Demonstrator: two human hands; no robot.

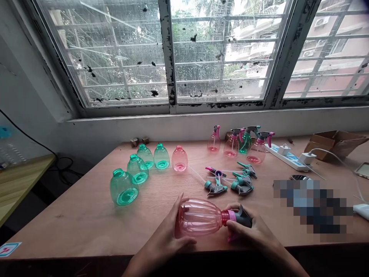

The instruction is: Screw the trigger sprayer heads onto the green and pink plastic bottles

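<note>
A pink see-through spray bottle (200, 216) lies on its side between my hands, just above the table's front edge. My left hand (170, 232) is wrapped round its wide base end. At the neck, my right hand (249, 227) grips the dark grey spray head (243, 217) with its pink collar (231, 215). The pink trigger is partly hidden by my fingers. Just beyond lie several loose spray heads (243, 185) with thin tubes. Farther left stand a pink bottle (179, 159) and several green bottles (123, 187), all without heads.
Assembled spray bottles (256, 150) stand near the back wall. Right of them are a white power strip (288, 157) with chargers and cables, and an open cardboard box (331, 144). A blurred patch (314, 207) covers something at the right. A card (10, 249) lies at the front left corner.
</note>
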